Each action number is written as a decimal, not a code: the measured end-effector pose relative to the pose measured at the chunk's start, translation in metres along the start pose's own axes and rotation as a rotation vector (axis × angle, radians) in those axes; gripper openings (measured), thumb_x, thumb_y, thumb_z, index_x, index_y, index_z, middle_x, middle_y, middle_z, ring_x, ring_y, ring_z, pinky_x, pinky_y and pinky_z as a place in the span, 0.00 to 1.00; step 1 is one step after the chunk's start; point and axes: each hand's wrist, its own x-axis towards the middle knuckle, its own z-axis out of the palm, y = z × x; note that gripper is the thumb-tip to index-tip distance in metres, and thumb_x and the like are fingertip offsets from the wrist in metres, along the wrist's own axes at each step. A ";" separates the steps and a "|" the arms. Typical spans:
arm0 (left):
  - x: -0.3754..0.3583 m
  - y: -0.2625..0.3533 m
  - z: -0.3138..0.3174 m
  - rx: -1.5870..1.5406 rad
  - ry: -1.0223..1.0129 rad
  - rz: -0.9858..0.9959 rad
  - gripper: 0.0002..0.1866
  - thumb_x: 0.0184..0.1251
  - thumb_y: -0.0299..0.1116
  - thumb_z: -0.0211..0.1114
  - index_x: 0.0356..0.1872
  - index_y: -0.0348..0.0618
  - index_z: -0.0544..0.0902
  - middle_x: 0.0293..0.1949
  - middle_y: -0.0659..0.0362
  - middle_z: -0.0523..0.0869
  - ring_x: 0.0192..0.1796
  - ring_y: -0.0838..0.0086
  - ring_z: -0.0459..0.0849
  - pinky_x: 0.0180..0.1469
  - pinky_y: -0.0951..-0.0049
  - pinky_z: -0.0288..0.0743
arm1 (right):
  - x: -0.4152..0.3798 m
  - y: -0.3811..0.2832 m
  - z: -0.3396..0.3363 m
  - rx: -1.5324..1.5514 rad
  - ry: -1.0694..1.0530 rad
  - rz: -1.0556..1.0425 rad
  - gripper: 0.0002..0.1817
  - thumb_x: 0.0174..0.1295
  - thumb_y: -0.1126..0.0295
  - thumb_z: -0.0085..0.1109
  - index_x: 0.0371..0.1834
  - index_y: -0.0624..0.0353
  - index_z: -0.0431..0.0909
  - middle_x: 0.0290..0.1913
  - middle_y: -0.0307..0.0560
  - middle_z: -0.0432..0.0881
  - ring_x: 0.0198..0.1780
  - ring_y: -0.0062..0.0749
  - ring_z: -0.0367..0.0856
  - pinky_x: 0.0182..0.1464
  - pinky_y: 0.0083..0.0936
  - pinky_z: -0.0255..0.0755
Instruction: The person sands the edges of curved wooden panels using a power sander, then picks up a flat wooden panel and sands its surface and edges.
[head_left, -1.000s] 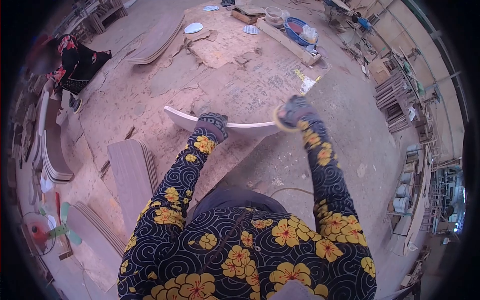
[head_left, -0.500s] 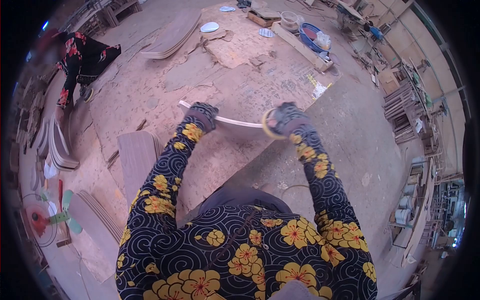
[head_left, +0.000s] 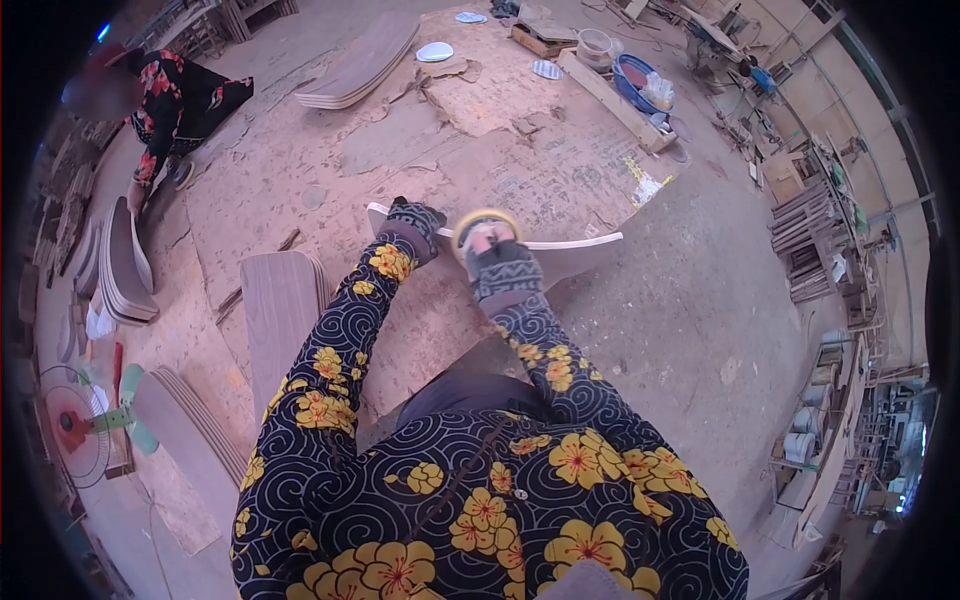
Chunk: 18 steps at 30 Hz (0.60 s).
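Observation:
A thin curved wooden board [head_left: 575,244] is held up on edge in front of me, its pale edge facing up. My left hand [head_left: 413,226], in a grey patterned glove with bare fingertips, is closed round the board near its left end. My right hand [head_left: 505,270], gloved alike, grips a round yellow-rimmed pad [head_left: 466,226] against the board's upper edge, a little right of my left hand. The pad's underside is hidden, and the board's lower part is partly behind my arms.
Stacks of curved boards lie left [head_left: 275,310], lower left [head_left: 190,420] and at the back [head_left: 365,65]. A fan [head_left: 75,425] stands at far left. Another person [head_left: 165,110] bends over boards [head_left: 125,270]. A blue basin [head_left: 635,80] and a long timber [head_left: 615,100] are back right.
My right hand has slid the yellow-rimmed pad leftwards along the board's edge, from its right end to near my left hand. The left hand keeps its hold; the view has shifted slightly.

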 end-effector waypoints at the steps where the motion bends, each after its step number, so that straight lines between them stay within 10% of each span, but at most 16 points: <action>1: 0.000 -0.001 -0.001 0.006 0.004 0.002 0.26 0.53 0.50 0.73 0.53 0.53 0.85 0.50 0.56 0.89 0.57 0.63 0.85 0.64 0.54 0.69 | -0.002 -0.001 0.006 0.007 0.051 -0.062 0.26 0.57 0.62 0.66 0.60 0.46 0.71 0.56 0.57 0.73 0.54 0.53 0.79 0.53 0.47 0.77; 6: 0.004 -0.001 -0.002 0.024 0.004 -0.010 0.27 0.53 0.52 0.74 0.54 0.54 0.84 0.52 0.58 0.88 0.58 0.64 0.85 0.65 0.52 0.67 | -0.048 0.073 0.017 -0.041 0.184 -0.101 0.29 0.54 0.65 0.71 0.60 0.50 0.70 0.58 0.56 0.71 0.56 0.55 0.77 0.53 0.48 0.76; 14: -0.007 0.006 -0.006 0.008 0.006 -0.017 0.25 0.56 0.52 0.72 0.54 0.55 0.84 0.54 0.60 0.87 0.59 0.66 0.83 0.65 0.51 0.66 | -0.051 0.154 -0.032 0.102 0.283 0.678 0.33 0.51 0.61 0.76 0.58 0.59 0.72 0.53 0.60 0.75 0.55 0.54 0.76 0.64 0.49 0.68; 18: -0.016 0.008 0.007 -0.011 0.078 -0.018 0.23 0.56 0.51 0.71 0.51 0.54 0.85 0.51 0.59 0.88 0.57 0.64 0.84 0.63 0.55 0.69 | 0.026 0.060 -0.032 -0.052 -0.479 0.570 0.31 0.59 0.53 0.65 0.62 0.60 0.73 0.60 0.65 0.75 0.60 0.55 0.79 0.62 0.46 0.75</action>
